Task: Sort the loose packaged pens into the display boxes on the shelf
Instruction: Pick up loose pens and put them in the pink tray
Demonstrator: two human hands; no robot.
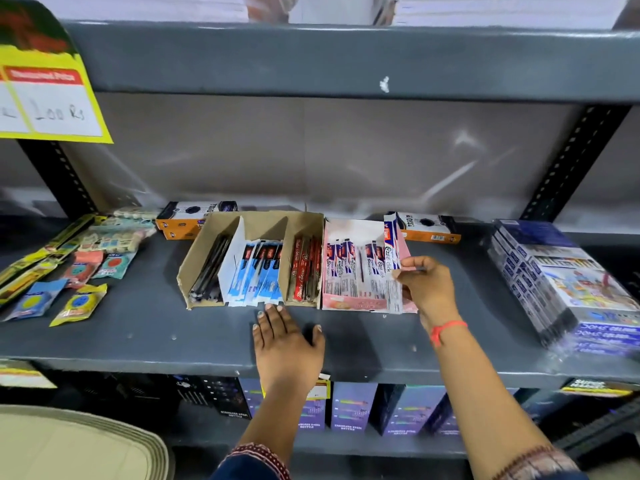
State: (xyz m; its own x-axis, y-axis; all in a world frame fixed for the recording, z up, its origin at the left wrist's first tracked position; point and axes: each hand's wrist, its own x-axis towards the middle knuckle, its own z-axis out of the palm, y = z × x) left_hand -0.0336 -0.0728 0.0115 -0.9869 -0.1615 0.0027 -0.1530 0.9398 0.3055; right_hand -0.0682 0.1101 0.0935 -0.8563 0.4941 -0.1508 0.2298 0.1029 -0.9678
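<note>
The right hand [427, 289] pinches 1 white-and-blue packaged pen [393, 247] upright, long axis pointing up and away, at the right edge of the pink display box [353, 303]. The left hand [287, 344] lies open, palm down, on the grey shelf [138, 330], fingertips just before the cardboard display box [185, 268], whose pens lie front to back.

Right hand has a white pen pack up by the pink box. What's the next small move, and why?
Probably lower the white pen pack into the pink display box and release. The right hand pinches it upright at the box's right end, where matching white packs already lie. The left hand rests flat on the shelf, empty.
</note>
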